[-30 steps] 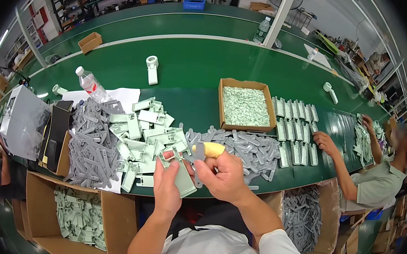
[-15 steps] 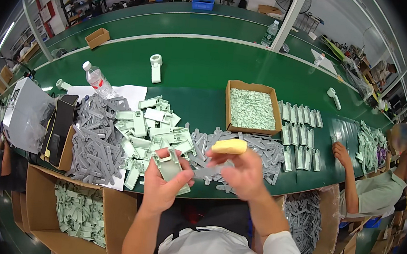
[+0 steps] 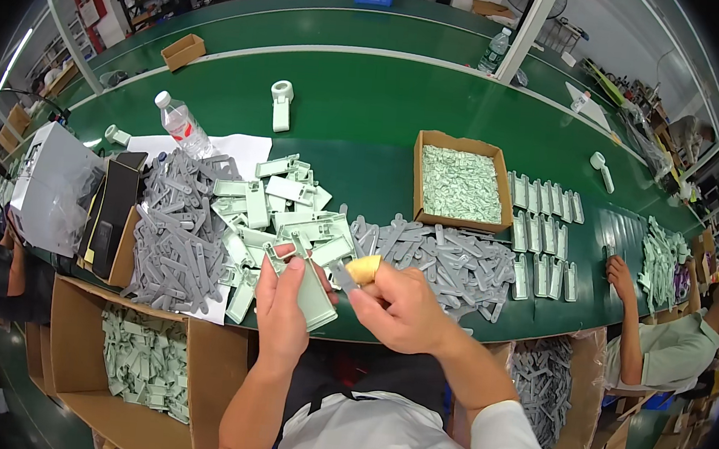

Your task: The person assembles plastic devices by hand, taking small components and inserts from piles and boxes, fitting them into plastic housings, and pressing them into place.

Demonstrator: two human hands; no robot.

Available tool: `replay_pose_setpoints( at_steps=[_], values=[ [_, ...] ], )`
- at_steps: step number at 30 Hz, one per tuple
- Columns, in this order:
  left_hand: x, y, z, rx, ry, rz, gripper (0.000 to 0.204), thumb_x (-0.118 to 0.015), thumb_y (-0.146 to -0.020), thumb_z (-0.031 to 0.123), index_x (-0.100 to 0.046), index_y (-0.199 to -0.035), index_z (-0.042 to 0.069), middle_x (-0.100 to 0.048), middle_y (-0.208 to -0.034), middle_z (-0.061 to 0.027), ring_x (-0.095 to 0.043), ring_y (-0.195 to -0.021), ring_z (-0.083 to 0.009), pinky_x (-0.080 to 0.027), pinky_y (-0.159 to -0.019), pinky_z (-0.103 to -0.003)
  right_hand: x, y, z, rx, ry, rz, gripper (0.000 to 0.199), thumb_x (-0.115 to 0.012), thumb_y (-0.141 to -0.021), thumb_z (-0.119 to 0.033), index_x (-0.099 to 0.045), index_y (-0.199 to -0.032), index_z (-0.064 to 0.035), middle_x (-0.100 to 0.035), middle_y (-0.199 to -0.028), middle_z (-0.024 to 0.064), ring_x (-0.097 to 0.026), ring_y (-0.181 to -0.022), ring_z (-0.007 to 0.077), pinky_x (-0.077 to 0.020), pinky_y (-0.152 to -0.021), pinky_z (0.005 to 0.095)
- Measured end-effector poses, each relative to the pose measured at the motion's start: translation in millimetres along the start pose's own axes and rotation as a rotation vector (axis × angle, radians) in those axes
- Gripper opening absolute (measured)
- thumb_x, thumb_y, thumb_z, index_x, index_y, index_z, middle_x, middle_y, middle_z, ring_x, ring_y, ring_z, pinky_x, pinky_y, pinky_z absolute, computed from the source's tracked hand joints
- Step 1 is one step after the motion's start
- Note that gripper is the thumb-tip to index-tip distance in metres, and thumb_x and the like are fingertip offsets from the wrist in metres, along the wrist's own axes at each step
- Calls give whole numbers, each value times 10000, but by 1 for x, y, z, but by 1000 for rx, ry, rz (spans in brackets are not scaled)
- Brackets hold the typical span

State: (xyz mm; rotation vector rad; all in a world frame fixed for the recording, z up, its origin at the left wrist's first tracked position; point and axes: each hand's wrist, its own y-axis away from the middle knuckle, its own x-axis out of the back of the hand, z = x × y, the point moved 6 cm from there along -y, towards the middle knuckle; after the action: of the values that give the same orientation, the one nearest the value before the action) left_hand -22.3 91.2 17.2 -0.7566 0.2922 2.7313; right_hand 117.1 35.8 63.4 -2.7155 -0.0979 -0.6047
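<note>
Thumb and fingers of the left hand (image 3: pixel 281 316) hold a pale green housing (image 3: pixel 310 295) over the near edge of the table (image 3: pixel 371 97), its pronged end pointing away from the body and its plain end slanting back to the right. Half a second ago it was tipped so that its length looked foreshortened; now its long face shows. Just to its right, the right hand (image 3: pixel 403 310) has closed in from its looser, blurred spread: its fingers are bent and narrow, pinching a small grey strip (image 3: pixel 343 279). The yellow finger cover (image 3: pixel 365 268), raised well above the thumb before, has come down beside that strip. Whether strip and housing touch, I cannot tell.

Just beyond the hands lies a loose pile of pale green housings (image 3: pixel 256 205), between a left heap of grey levers (image 3: pixel 173 251) and a right heap of grey levers (image 3: pixel 433 261). Behind the right heap stands a carton (image 3: pixel 462 224) full of small pale green pieces; three rows of housings (image 3: pixel 542 238) lie to its right. These all lie as before.

Farther right, a co-worker's hand (image 3: pixel 620 277), which touched the rows a second ago, is now apart from them. Below the table edge stand a left cardboard box (image 3: pixel 213 383) of pale green parts and a right cardboard box (image 3: pixel 585 398) of grey ones.
</note>
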Motion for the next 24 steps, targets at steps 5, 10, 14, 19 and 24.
replay_pose_setpoints(
  at_steps=[5,10,14,19,24],
  values=[
    [-12,11,11,-213,-212,64,233,-484,-1021,209,-502,-1174,34,-611,-924,-59,-563,-796,-107,-469,-717,-253,-6,3,5,83,13,267,236,-618,-906,-68,-546,-1086,66,-595,-560,12,-542,-453,89,-408,-451,275],
    [-14,20,18,-258,-286,56,239,-478,-1024,195,-496,-1185,19,-605,-959,-59,-547,-832,-97,-448,-744,-236,-10,0,-1,59,31,308,239,-619,-902,-55,-538,-1084,77,-591,-557,14,-544,-457,89,-415,-455,269],
    [-15,22,19,-275,-320,21,268,-455,-1033,188,-448,-1219,-5,-612,-926,-75,-552,-796,-99,-454,-712,-238,-12,2,-6,151,113,399,253,-625,-891,-37,-530,-1094,80,-587,-561,11,-541,-455,90,-421,-455,262],
    [-20,25,21,-307,-379,17,286,-442,-1034,180,-424,-1236,-21,-620,-914,-87,-555,-783,-100,-456,-697,-236,-14,3,-10,194,190,440,258,-646,-868,-15,-534,-1079,82,-577,-565,1,-538,-453,95,-426,-448,266],
    [-19,24,20,-314,-383,16,283,-448,-1030,176,-432,-1227,-27,-625,-918,-92,-556,-789,-99,-455,-697,-235,-15,5,-8,220,264,470,259,-665,-852,-8,-540,-1061,81,-566,-563,5,-540,-448,108,-427,-439,272]
  ],
)
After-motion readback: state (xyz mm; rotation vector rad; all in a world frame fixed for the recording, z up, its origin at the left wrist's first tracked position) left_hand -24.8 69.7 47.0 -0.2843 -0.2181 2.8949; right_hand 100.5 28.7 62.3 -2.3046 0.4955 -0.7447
